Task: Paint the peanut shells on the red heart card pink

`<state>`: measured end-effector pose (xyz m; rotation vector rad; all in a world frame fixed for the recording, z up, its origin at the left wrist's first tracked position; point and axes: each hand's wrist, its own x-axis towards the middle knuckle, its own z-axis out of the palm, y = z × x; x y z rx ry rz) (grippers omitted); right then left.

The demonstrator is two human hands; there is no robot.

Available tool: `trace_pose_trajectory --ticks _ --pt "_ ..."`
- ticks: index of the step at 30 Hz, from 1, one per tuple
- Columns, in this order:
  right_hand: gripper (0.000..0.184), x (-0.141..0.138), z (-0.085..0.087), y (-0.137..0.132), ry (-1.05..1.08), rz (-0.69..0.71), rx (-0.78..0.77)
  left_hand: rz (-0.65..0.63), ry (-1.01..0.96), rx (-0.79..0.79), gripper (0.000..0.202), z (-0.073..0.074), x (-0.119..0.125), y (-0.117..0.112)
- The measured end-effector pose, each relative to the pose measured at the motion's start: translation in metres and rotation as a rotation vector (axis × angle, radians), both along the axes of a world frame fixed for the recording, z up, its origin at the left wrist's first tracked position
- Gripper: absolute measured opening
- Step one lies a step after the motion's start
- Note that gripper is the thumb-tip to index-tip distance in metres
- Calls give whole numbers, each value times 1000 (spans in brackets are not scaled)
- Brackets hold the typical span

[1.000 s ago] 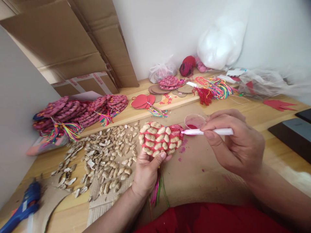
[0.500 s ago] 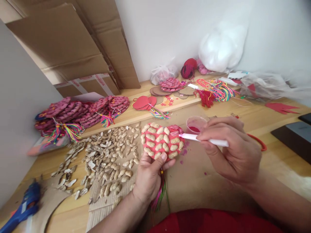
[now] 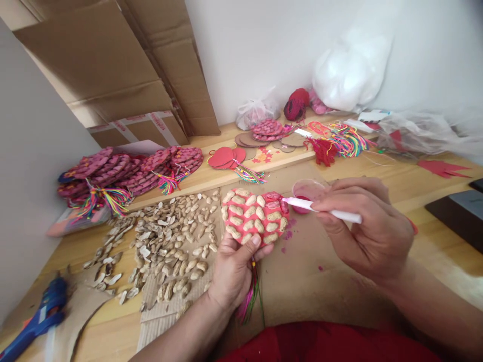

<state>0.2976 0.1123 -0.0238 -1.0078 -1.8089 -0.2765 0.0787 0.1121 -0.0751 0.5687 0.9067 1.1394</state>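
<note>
My left hand (image 3: 236, 269) grips the lower edge of a red heart-shaped piece (image 3: 252, 216) covered with rows of peanut shells, thumb in front. A multicoloured tassel (image 3: 251, 299) hangs below it. The shells at its upper right are painted pink-red; the others are bare tan. Between the thumb and fingers of my right hand (image 3: 362, 226) is a white paintbrush (image 3: 320, 208), its pink tip at the heart's upper right edge. Behind the brush stands a clear plastic cup (image 3: 307, 188) with magenta paint in it.
Peanut shells (image 3: 177, 241) spread over cardboard at left, near a blue hot glue gun (image 3: 47, 311). Finished pink pieces (image 3: 132, 171) with tassels are piled behind. Red discs (image 3: 226, 158), yarn (image 3: 297, 103) and plastic bags (image 3: 422, 130) line the back. A dark device (image 3: 456, 216) lies at right.
The brush tip has shifted slightly up along the heart's right edge, and more of that edge shell looks pink. The whole view has moved a little; both hands keep their holds.
</note>
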Motion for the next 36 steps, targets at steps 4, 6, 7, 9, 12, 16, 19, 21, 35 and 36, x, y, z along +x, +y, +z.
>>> trace_pose_trajectory --ticks 4,6,7,9,12,16,19,21,35,36 --pt "17 -1 -1 -1 -47 18 -39 14 18 20 57 -1 1 1" --pt "18 -2 -1 -1 -31 32 -33 14 25 38 52 -2 1 1" --pt "18 -2 -1 -1 -11 37 -30 9 26 49 49 -2 1 1" --pt "17 -2 -1 0 24 42 -33 4 22 72 45 -3 1 1" --pt "15 -1 0 0 46 27 -58 14 20 96 43 -5 1 0" --pt "16 0 1 -1 88 22 -60 16 40 118 43 -7 0 1" --pt "18 -2 2 -1 107 68 -89 3 51 131 48 -9 0 1" --pt "17 -2 2 0 91 62 -97 2 61 136 49 -10 -1 1" --pt "17 0 1 3 128 49 -80 2 54 106 46 -3 0 1" --pt "18 0 1 3 121 53 -85 2 54 100 48 -2 0 1"
